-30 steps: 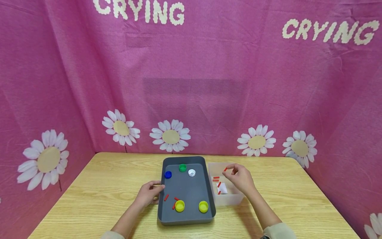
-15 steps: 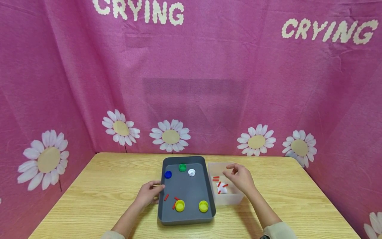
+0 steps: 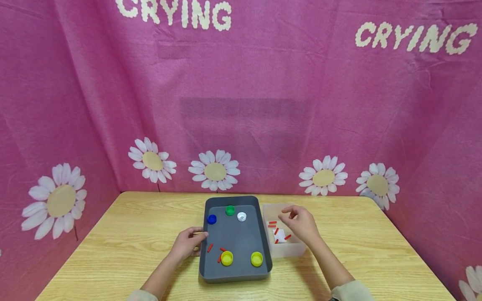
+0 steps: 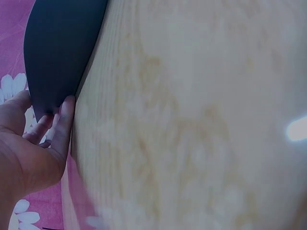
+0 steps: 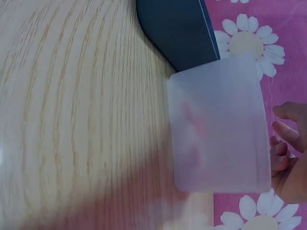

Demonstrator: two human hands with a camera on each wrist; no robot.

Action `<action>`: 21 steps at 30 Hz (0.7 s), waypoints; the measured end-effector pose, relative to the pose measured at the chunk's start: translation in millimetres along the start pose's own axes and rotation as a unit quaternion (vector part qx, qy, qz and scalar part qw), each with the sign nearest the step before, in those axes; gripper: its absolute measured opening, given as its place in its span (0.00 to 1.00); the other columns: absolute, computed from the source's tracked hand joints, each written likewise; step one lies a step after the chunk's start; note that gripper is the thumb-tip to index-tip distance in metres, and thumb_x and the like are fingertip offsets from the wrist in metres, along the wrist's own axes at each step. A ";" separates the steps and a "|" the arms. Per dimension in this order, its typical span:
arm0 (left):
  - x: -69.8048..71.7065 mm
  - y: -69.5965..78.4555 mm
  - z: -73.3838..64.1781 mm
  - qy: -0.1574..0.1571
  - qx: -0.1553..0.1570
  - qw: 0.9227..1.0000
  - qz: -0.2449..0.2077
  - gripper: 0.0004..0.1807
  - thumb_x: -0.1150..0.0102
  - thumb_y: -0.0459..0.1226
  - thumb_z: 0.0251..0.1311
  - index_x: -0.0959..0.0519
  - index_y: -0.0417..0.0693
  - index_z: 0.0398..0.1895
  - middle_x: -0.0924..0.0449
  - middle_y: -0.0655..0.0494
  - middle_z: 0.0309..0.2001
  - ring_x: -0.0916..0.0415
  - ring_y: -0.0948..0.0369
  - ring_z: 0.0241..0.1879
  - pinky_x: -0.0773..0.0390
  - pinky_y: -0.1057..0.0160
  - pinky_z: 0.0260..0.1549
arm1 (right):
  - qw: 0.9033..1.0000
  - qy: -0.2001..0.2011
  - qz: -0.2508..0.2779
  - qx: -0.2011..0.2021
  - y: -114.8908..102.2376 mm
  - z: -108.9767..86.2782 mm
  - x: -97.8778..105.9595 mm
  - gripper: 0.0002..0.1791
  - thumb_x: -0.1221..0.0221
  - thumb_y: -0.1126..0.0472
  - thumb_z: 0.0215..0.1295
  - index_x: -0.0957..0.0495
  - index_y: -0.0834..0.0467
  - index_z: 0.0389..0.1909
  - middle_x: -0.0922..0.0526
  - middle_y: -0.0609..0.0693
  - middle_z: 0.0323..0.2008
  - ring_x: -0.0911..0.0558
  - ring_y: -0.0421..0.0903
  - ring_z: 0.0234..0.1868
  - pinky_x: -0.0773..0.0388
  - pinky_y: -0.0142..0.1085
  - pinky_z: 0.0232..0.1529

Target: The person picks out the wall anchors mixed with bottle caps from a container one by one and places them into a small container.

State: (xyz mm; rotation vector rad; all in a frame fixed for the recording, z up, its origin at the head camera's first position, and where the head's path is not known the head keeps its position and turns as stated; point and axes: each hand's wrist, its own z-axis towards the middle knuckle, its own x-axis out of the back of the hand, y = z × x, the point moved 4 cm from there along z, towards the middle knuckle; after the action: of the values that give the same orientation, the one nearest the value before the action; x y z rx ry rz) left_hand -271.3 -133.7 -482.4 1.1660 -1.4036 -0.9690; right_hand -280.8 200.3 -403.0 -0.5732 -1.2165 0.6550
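My left hand (image 3: pixel 187 242) grips the left side of a dark grey tray (image 3: pixel 239 240), thumb at the rim; the left wrist view has the tray's wall (image 4: pixel 62 52) between thumb and fingers. Over a clear plastic box (image 3: pixel 288 251) hovers my right hand (image 3: pixel 301 223), thumb and forefinger apart, holding nothing. Inside the box lie several short red sticks (image 3: pixel 288 237) and a square of white paper (image 3: pixel 279 235). The tray bears a blue cap (image 3: pixel 212 219), a green cap (image 3: pixel 230 210), a white cap (image 3: pixel 242 216), two yellow caps (image 3: pixel 257 259) and a few red sticks (image 3: pixel 210 248).
A wooden table (image 3: pixel 361 246) carries the tray and the box, which stand side by side. Pink cloth (image 3: pixel 248 125) with daisies and lettering hangs behind the table and at both sides.
A red stick pinched in my right hand has dropped into the box and now lies beside the paper. The right hand has shifted slightly left; my left hand stays on the tray.
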 end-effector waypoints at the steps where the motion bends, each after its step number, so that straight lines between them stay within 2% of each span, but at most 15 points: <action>1: 0.1 0.0 -0.1 0.000 0.001 1.000 0.000 0.22 0.42 0.38 0.60 0.27 0.35 0.55 0.22 0.47 0.35 0.24 0.61 0.29 0.17 0.61 0.25 | 1.000 -0.001 0.001 0.000 -1.9 -0.1 -1.0 0.13 0.36 0.59 0.54 0.18 0.62 0.39 0.26 0.51 0.24 0.32 0.42 0.26 0.35 0.31 0.25; 7: 0.6 0.1 -0.2 -0.001 0.004 1.000 0.002 0.23 0.41 0.39 0.60 0.27 0.36 0.55 0.22 0.47 0.35 0.24 0.61 0.29 0.17 0.61 0.25 | 1.000 0.000 0.007 0.005 -12.7 0.1 -8.6 0.12 0.35 0.59 0.53 0.17 0.61 0.37 0.25 0.51 0.25 0.31 0.42 0.26 0.34 0.30 0.25; 12: 0.9 -1.2 1.1 -0.003 0.004 1.000 0.001 0.23 0.41 0.40 0.60 0.27 0.36 0.55 0.22 0.46 0.36 0.24 0.61 0.29 0.18 0.61 0.25 | 0.999 0.004 0.013 0.029 -23.1 -0.6 -18.0 0.10 0.33 0.58 0.51 0.17 0.59 0.34 0.26 0.50 0.23 0.31 0.41 0.28 0.34 0.30 0.22; 21: 0.5 -0.6 0.3 -0.005 0.007 1.000 -0.002 0.23 0.41 0.39 0.60 0.28 0.35 0.56 0.22 0.46 0.37 0.25 0.61 0.30 0.18 0.61 0.25 | 0.998 -0.016 0.020 0.055 -46.6 -8.1 -34.9 0.11 0.32 0.57 0.50 0.17 0.57 0.33 0.26 0.48 0.24 0.31 0.40 0.21 0.34 0.29 0.18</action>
State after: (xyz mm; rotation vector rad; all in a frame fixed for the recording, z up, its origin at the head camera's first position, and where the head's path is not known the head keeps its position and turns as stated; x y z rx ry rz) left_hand -271.5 -134.3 -482.9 1.1772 -1.4188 -0.9705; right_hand -273.4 142.6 -394.8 -0.4991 -1.1925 0.7627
